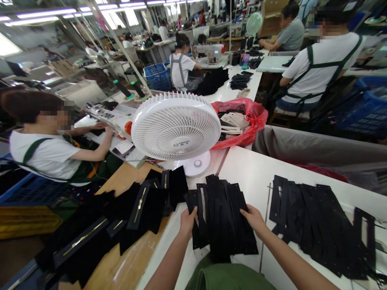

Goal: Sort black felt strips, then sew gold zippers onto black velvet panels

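Observation:
A fanned stack of black flat strips (220, 217), some with long slots cut in them, lies on the white table in front of me. My left hand (188, 220) is closed on the stack's left edge, thumb on top. At the right edge, my right hand (253, 217) grips the same stack between thumb and fingers. The undersides of both hands are hidden. To the right lies another spread of black strips (314, 221). Black fabric pieces with gold zippers (140, 204) are piled at the left.
A white fan (177, 129) stands on the table ahead, beside a red plastic bag (255, 117) of pale cut pieces. A person (45, 149) works at a sewing machine on the left. Another person (320, 76) sits at the back right. Blue crates (157, 76) stand around.

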The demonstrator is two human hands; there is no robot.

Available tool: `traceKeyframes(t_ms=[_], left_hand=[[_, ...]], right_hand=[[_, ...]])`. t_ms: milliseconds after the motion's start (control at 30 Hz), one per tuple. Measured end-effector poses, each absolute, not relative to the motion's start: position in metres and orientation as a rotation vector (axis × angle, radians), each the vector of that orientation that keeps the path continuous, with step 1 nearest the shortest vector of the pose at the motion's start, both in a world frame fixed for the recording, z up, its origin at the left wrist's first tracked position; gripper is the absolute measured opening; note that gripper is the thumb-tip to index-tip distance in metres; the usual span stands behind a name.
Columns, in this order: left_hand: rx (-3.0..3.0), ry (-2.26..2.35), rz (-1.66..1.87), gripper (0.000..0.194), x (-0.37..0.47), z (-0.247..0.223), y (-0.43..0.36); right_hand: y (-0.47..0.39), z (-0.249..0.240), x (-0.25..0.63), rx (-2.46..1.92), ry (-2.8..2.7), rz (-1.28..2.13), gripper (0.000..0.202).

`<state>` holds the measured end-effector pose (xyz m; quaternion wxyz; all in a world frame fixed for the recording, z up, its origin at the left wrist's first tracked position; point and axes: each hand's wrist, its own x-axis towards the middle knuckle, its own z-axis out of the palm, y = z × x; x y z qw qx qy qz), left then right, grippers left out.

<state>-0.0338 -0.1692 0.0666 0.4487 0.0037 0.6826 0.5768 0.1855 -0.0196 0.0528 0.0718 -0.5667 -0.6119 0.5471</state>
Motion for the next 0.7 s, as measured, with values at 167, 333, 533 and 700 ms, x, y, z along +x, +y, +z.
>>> traceKeyframes(t_ms=[167, 333, 533, 700], left_hand=[[0.008, 1.699, 1.436, 0.056, -0.044, 0.064, -0.168], [0.062, 1.726, 1.424, 0.050, -0.038, 0.061, -0.157], [0.181, 1.632, 1.337, 0.046, -0.015, 0.064, -0.150], [0.184, 1.615, 1.296, 0.047, -0.012, 0.068, -0.153]], right_hand=[[-0.017, 0.046, 0.191, -1.650, -1.776, 1.671, 0.019], [-0.015, 0.049, 0.192, -1.631, -1.724, 1.617, 0.025], [-0.026, 0.059, 0.164, -1.446, -1.716, 1.754, 0.038], [-0.039, 0.047, 0.162, -1.490, -1.670, 1.754, 0.029]])
